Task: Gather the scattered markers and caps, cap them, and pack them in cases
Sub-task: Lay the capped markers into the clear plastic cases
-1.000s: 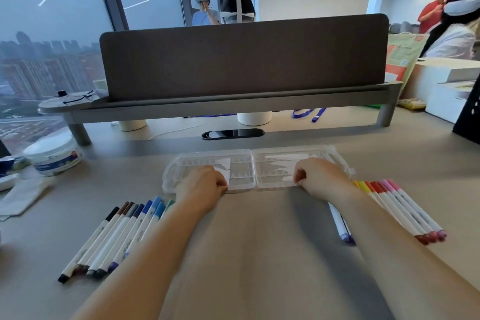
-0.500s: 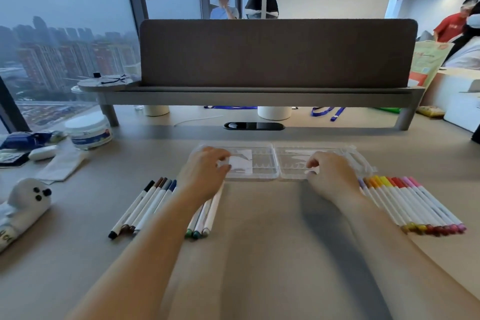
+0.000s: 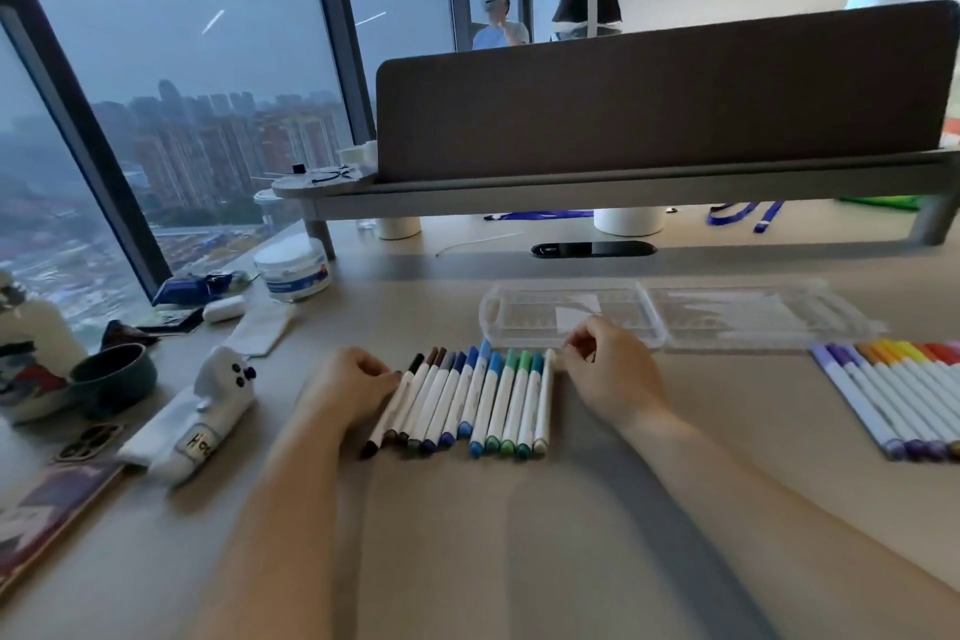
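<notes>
Clear plastic forms the case (image 3: pixel 524 320), which lies open and flat on the desk (image 3: pixel 737 395) at our one o'clock, its two halves side by side. Just nearer to us, at twelve o'clock, a row of markers (image 3: pixel 470 400) lies on the desk with the barrels touching. Their caps run from black through brown, grey and blue to green, and one pale marker sits at the three o'clock end. The far tips of this row lie close to the near rim of the case.

Our left hand (image 3: pixel 353 382) sits at the nine o'clock end of the row. Its fingers are curled in against the black marker (image 3: pixel 388 418). We cannot tell whether they grip it or only rest against it.

Our right hand (image 3: pixel 613 374) sits at the three o'clock end with its fingers loosely curled. Thumb and forefinger are drawn close together just beside the cap of the pale marker (image 3: pixel 544 400), and we cannot tell whether they pinch it.

A second row of markers (image 3: pixel 893 395), purple through orange and yellow to red, lies well apart at three o'clock, just in front of the right half of the case.

At nine o'clock a white plush toy (image 3: pixel 208 405) lies on the desk, with a dark bowl (image 3: pixel 111 377) beyond it to the left. A white tub (image 3: pixel 293 270) stands at ten o'clock.
</notes>
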The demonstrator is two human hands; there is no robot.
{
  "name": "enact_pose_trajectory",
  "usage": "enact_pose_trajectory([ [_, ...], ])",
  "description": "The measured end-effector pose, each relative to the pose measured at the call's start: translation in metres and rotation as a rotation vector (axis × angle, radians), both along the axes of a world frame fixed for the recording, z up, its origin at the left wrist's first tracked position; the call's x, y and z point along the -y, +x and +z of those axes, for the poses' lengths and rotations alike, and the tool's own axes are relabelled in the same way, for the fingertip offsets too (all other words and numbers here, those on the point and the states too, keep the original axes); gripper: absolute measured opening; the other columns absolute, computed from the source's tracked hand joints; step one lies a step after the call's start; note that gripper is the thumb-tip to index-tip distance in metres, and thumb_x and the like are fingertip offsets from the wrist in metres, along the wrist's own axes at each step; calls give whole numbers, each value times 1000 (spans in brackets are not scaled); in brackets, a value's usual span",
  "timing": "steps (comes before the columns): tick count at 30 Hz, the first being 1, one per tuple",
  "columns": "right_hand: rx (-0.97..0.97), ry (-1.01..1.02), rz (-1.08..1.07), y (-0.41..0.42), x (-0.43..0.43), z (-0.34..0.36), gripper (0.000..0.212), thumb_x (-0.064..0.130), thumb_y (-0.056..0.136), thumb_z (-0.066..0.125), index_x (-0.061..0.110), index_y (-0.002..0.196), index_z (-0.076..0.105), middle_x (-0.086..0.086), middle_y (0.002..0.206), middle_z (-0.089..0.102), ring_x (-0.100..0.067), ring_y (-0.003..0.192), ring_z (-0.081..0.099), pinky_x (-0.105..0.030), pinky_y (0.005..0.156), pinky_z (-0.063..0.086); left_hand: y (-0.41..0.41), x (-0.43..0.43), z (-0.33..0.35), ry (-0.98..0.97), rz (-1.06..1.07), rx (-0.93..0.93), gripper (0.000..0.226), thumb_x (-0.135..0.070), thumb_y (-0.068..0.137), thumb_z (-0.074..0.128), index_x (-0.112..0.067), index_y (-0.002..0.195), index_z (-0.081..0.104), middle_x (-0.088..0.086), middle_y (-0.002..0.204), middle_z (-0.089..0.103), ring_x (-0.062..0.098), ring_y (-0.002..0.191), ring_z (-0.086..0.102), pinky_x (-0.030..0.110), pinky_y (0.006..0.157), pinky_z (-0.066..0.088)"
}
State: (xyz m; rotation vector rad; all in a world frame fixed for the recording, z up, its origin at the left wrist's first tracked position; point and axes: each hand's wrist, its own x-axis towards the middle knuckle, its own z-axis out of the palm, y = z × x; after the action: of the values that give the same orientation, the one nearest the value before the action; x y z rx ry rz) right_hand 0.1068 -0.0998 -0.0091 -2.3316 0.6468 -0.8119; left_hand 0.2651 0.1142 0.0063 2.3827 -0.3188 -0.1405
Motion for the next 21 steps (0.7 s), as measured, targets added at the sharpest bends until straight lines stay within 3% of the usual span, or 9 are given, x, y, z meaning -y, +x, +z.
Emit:
enact_pose_trajectory([
  [8, 2, -57, 12, -3, -2, -2, 7, 22, 91, 57, 16, 87, 60, 2, 83, 62, -17, 77, 56, -32, 67, 48, -7, 3, 5, 75, -8, -13, 23, -41, 81, 69, -23, 68, 62, 2, 82, 67, 19, 80, 61, 34, 80, 53],
  [13, 72, 35, -6, -4, 1, -1, 7, 18, 91, 57, 19, 85, 59, 8, 77, 58, -14, 75, 55, -29, 67, 44, -11, 11, 6, 89, -50, -7, 20, -40, 78, 74, -25, 70, 65, -2, 80, 67, 16, 79, 63, 39, 81, 56],
  [21, 149, 137, -40, -5, 9, 3, 8, 16, 92, 57, 19, 85, 59, 13, 75, 56, -4, 69, 51, -23, 63, 39, -35, 44, 7, 168, -145, 87, 30, -46, 78, 72, -25, 59, 63, -4, 78, 67, 14, 78, 62, 31, 73, 54],
])
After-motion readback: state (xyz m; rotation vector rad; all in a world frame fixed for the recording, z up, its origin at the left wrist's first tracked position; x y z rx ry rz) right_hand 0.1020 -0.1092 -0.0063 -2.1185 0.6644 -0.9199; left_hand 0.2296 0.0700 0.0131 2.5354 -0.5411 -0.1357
